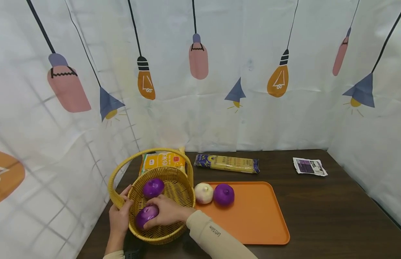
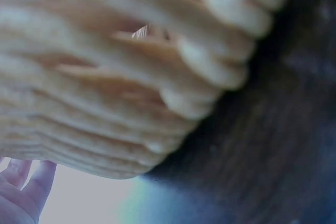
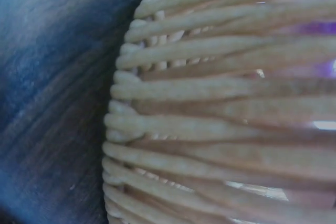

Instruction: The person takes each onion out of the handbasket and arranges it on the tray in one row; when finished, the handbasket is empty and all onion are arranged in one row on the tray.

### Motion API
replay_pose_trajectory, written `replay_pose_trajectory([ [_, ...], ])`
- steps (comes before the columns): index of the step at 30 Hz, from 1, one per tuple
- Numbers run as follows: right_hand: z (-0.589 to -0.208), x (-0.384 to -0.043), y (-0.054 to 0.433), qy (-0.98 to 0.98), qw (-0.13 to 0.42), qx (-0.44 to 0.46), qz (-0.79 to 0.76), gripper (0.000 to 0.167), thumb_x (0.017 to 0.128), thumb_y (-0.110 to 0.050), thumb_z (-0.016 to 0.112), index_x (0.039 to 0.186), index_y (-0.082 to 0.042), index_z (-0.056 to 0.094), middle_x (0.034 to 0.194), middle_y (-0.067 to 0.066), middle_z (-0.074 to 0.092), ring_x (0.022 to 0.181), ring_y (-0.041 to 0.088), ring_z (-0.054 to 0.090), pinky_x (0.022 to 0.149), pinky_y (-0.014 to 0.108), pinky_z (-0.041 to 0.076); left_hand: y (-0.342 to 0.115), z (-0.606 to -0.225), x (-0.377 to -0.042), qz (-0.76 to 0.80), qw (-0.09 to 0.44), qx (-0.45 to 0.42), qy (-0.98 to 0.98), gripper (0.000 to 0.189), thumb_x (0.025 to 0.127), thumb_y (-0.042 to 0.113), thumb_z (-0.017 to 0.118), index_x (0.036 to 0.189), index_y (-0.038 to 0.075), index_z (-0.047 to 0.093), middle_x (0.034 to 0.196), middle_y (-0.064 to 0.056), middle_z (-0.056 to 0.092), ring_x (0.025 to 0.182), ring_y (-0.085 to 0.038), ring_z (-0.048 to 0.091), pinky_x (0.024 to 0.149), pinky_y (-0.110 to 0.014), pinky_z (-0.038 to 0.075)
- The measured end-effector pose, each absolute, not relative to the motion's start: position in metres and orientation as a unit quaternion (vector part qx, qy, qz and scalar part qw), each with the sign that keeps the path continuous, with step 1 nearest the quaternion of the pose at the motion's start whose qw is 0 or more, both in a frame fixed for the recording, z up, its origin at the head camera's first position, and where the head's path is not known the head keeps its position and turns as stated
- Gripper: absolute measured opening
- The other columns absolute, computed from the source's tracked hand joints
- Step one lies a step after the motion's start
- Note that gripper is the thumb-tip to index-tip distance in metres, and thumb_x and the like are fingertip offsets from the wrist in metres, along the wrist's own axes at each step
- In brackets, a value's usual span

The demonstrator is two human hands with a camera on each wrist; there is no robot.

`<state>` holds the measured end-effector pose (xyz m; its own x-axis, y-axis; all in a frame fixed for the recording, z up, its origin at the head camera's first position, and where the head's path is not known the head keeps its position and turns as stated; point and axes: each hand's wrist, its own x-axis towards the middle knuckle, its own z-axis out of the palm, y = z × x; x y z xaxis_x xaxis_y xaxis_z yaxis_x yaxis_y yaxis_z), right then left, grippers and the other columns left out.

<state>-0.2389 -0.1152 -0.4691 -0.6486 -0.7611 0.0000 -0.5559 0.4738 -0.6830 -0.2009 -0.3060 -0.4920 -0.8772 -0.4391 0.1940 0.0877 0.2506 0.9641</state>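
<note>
A yellow wicker basket (image 1: 179, 189) with a tall handle stands tilted at the left of the table in the head view. My left hand (image 1: 118, 217) grips its left side near the foot of the handle; in the left wrist view its fingers (image 2: 39, 182) lie by the woven wall. Inside the basket, my right hand (image 1: 169, 210) holds a purple onion (image 1: 145, 216) between thumb and fingers. Another purple onion (image 1: 153, 187) lies farther back in the basket. The right wrist view is mostly filled by the basket's outer weave (image 3: 184, 87), with purple showing through it.
An orange tray (image 1: 255, 212) lies right of the basket, bearing a white onion (image 1: 203, 193) and a purple onion (image 1: 224, 195). Behind are a yellow bag (image 1: 161, 160) and a noodle-like long packet (image 1: 228, 163). A small white-and-purple sachet (image 1: 309, 166) lies far right on the dark table (image 1: 330, 216).
</note>
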Motion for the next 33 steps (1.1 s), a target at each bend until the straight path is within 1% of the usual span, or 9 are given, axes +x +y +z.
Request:
replay_pose_trajectory([
  [2, -0.4696, -0.2385, -0.1153, 0.843, 0.154, -0.398, -0.328, 0.066, 0.078, -0.045, 0.078, 0.135, -0.022, 0.054, 0.118, -0.008, 0.049, 0.102, 0.000, 0.047, 0.083, 0.018, 0.044, -0.3063, -0.4920, -0.2007, -0.600, 0.220, 0.117, -0.761, 0.015, 0.099, 0.005, 0.050, 0.106, -0.004, 0.058, 0.144, -0.007, 0.052, 0.123, -0.004, 0.049, 0.086, -0.006, 0.039],
  [6, -0.4689, -0.2382, -0.1152, 0.841, 0.158, -0.419, -0.305, 0.071, 0.078, -0.043, 0.079, 0.140, -0.022, 0.050, 0.126, -0.006, 0.048, 0.108, 0.000, 0.046, 0.086, 0.017, 0.043, -0.3067, -0.4910, -0.2008, -0.596, 0.212, 0.119, -0.765, 0.031, 0.100, 0.007, 0.049, 0.128, 0.002, 0.059, 0.145, -0.006, 0.051, 0.124, -0.004, 0.048, 0.086, -0.005, 0.039],
  [9, -0.4683, -0.2379, -0.1154, 0.839, 0.162, -0.434, -0.286, 0.077, 0.078, -0.042, 0.080, 0.144, -0.020, 0.046, 0.132, -0.006, 0.047, 0.113, 0.001, 0.046, 0.088, 0.017, 0.043, -0.3067, -0.4904, -0.2007, -0.597, 0.208, 0.122, -0.765, 0.035, 0.100, 0.009, 0.048, 0.134, 0.006, 0.057, 0.145, -0.006, 0.051, 0.124, -0.004, 0.048, 0.086, -0.005, 0.039],
  [14, -0.4673, -0.2368, -0.1153, 0.839, 0.153, -0.444, -0.276, 0.082, 0.076, -0.042, 0.082, 0.145, -0.020, 0.045, 0.134, -0.007, 0.047, 0.116, 0.001, 0.046, 0.090, 0.017, 0.042, -0.3061, -0.4900, -0.2006, -0.598, 0.207, 0.127, -0.764, 0.033, 0.100, 0.009, 0.049, 0.131, 0.004, 0.058, 0.145, -0.007, 0.051, 0.122, -0.001, 0.049, 0.085, -0.005, 0.040],
  [19, -0.4674, -0.2350, -0.1152, 0.851, 0.132, -0.416, -0.291, 0.080, 0.073, -0.044, 0.083, 0.141, -0.021, 0.048, 0.125, -0.007, 0.047, 0.109, 0.002, 0.045, 0.087, 0.018, 0.043, -0.3047, -0.4893, -0.2005, -0.597, 0.209, 0.128, -0.763, 0.026, 0.100, 0.009, 0.049, 0.122, -0.002, 0.059, 0.145, -0.007, 0.051, 0.119, 0.001, 0.050, 0.085, -0.005, 0.040],
  [24, -0.4662, -0.2334, -0.1156, 0.858, 0.118, -0.390, -0.312, 0.074, 0.075, -0.046, 0.080, 0.138, -0.021, 0.050, 0.118, -0.006, 0.047, 0.102, 0.000, 0.048, 0.083, 0.018, 0.044, -0.3043, -0.4895, -0.2001, -0.596, 0.210, 0.128, -0.764, 0.021, 0.100, 0.009, 0.049, 0.112, -0.006, 0.056, 0.145, -0.008, 0.052, 0.122, -0.003, 0.050, 0.084, -0.005, 0.039],
  [26, -0.4656, -0.2332, -0.1152, 0.863, 0.111, -0.386, -0.307, 0.072, 0.075, -0.047, 0.079, 0.137, -0.022, 0.051, 0.118, -0.006, 0.048, 0.100, 0.000, 0.049, 0.082, 0.017, 0.045, -0.3045, -0.4900, -0.2000, -0.595, 0.208, 0.129, -0.765, 0.022, 0.100, 0.009, 0.049, 0.115, -0.005, 0.057, 0.145, -0.008, 0.051, 0.124, -0.006, 0.050, 0.085, -0.005, 0.039],
  [31, -0.4634, -0.2322, -0.1109, 0.869, 0.098, -0.373, -0.310, 0.080, 0.074, -0.050, 0.079, 0.139, -0.020, 0.044, 0.126, -0.006, 0.049, 0.108, 0.002, 0.051, 0.086, 0.019, 0.045, -0.3055, -0.4911, -0.2004, -0.594, 0.207, 0.128, -0.767, 0.025, 0.100, 0.008, 0.048, 0.121, -0.002, 0.058, 0.145, -0.007, 0.051, 0.126, -0.008, 0.048, 0.085, -0.006, 0.038],
  [33, -0.4620, -0.2319, -0.1076, 0.866, 0.101, -0.366, -0.325, 0.086, 0.073, -0.051, 0.079, 0.143, -0.020, 0.039, 0.130, -0.005, 0.047, 0.112, 0.004, 0.050, 0.088, 0.021, 0.045, -0.3056, -0.4909, -0.2008, -0.595, 0.210, 0.128, -0.765, 0.022, 0.100, 0.008, 0.048, 0.115, -0.005, 0.057, 0.145, -0.007, 0.051, 0.125, -0.006, 0.048, 0.085, -0.007, 0.037],
])
